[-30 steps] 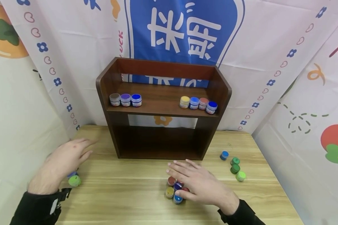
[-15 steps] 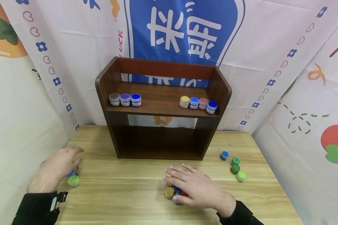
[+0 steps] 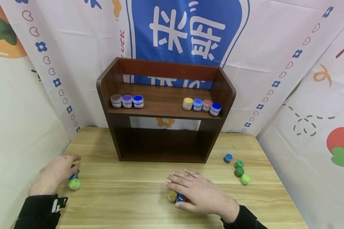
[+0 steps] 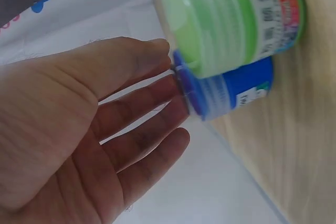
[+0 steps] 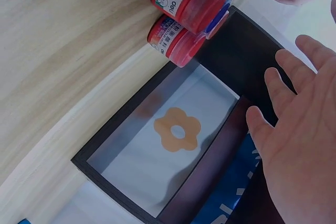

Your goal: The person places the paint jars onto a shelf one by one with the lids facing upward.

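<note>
At the left of the table my left hand (image 3: 57, 170) reaches down over a few small paint jars. The nearest are a light green jar (image 4: 231, 19) and a blue jar (image 4: 244, 87). In the left wrist view thumb and fingers are extended, fingertips right at the blue jar's lid. My right hand (image 3: 199, 192), fingers spread, hovers palm down over a cluster of jars in front of the shelf. A yellow jar (image 3: 172, 196) and a dark blue jar (image 3: 181, 198) show beside its thumb; the palm hides others. Red jars (image 5: 173, 40) appear in the right wrist view.
A dark brown two-level shelf (image 3: 163, 113) stands at the back. Its upper board bears three jars (image 3: 127, 101) at left and several jars (image 3: 197, 105) at right. On the table's right lie a blue jar (image 3: 228, 158) and three green jars (image 3: 239, 172).
My left hand has moved down and left, toward the jars at the left. My right hand has shifted slightly down and left, covering more of its cluster.
</note>
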### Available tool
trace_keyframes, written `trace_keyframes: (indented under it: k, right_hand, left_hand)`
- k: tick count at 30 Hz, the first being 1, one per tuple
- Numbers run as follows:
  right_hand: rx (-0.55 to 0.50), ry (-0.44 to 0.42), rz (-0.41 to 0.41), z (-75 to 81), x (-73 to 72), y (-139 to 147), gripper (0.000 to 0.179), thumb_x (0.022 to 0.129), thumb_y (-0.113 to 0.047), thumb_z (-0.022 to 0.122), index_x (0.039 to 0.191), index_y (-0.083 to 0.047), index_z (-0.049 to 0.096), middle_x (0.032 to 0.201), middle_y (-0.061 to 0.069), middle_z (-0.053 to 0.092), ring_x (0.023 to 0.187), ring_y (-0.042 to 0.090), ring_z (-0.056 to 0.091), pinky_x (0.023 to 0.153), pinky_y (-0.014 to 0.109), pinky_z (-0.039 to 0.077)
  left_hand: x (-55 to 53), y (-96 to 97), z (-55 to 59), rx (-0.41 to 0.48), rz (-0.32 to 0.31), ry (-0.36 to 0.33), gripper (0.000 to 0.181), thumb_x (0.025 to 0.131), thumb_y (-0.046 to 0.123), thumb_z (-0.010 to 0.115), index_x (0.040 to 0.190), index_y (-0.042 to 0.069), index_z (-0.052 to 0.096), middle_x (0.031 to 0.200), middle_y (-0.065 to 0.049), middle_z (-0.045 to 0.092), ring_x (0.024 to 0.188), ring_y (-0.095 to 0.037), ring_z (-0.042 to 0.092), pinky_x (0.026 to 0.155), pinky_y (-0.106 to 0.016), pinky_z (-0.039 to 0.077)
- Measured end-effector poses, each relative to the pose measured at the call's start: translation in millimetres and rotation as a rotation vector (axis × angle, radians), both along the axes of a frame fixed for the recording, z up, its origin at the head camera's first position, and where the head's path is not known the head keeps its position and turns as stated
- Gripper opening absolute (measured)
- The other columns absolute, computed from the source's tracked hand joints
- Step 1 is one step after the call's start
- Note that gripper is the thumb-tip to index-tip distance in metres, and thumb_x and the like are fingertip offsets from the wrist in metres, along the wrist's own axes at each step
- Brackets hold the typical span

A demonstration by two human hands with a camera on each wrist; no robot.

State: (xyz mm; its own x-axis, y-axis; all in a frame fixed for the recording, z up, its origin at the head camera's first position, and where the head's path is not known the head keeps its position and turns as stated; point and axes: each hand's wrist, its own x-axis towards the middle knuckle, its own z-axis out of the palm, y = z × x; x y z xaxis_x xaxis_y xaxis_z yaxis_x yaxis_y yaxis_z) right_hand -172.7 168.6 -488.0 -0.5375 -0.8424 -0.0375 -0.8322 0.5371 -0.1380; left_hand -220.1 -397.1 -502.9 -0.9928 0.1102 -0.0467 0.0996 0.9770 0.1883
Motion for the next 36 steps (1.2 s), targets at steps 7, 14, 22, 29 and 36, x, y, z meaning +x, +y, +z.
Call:
trace_keyframes:
  k: [7,14,22,29,36]
  right_hand:
    - [-0.006,-0.001,0.008,-2.8,0.5,0,0.069,0.122,-0.059,0.056,0.184,-0.034,0.041,0.193,-0.012,0.036,0.180,0.016,0.039,0.145,0.060,0.042]
    - [-0.019,0.003,0.012,-3.8,1.4,0,0.069,0.122,-0.058,0.057,0.183,-0.031,0.043,0.193,-0.012,0.038,0.179,0.016,0.040,0.144,0.060,0.043]
    - [-0.014,-0.021,0.004,-3.8,0.6,0,0.070,0.122,-0.059,0.057,0.184,-0.032,0.041,0.193,-0.012,0.037,0.179,0.017,0.040,0.145,0.060,0.042]
    - [-0.017,-0.029,-0.001,-2.6,0.0,0,0.070,0.122,-0.057,0.058,0.184,-0.031,0.041,0.193,-0.010,0.038,0.180,0.017,0.038,0.145,0.061,0.042]
    - [-0.014,-0.019,-0.001,-2.1,0.7,0,0.069,0.122,-0.057,0.057,0.184,-0.030,0.042,0.193,-0.010,0.038,0.180,0.018,0.039,0.144,0.062,0.042]
  left_hand:
    - [-1.6,-3.1,-7.8,0.015,0.012,-0.014,0.035,0.104,0.004,0.080,0.131,-0.017,0.074,0.133,-0.046,0.073,0.123,-0.068,0.072,0.103,-0.079,0.062]
    - [-0.9,-7.5,-2.8,0.071,0.068,-0.114,0.040,0.104,0.007,0.080,0.134,-0.018,0.071,0.124,-0.041,0.077,0.114,-0.060,0.076,0.096,-0.074,0.065]
    - [-0.8,-6.4,3.6,0.067,0.065,-0.103,0.024,0.103,0.008,0.082,0.119,-0.010,0.078,0.107,-0.028,0.081,0.095,-0.040,0.077,0.089,-0.066,0.066]
    - [-0.6,0.3,6.3,0.081,0.022,-0.041,0.023,0.103,0.012,0.083,0.116,-0.007,0.081,0.109,-0.026,0.083,0.097,-0.040,0.079,0.091,-0.069,0.066]
    - [-1.9,9.8,4.5,0.092,-0.010,-0.017,0.013,0.103,0.012,0.084,0.108,0.000,0.083,0.101,-0.016,0.082,0.090,-0.029,0.075,0.084,-0.062,0.067]
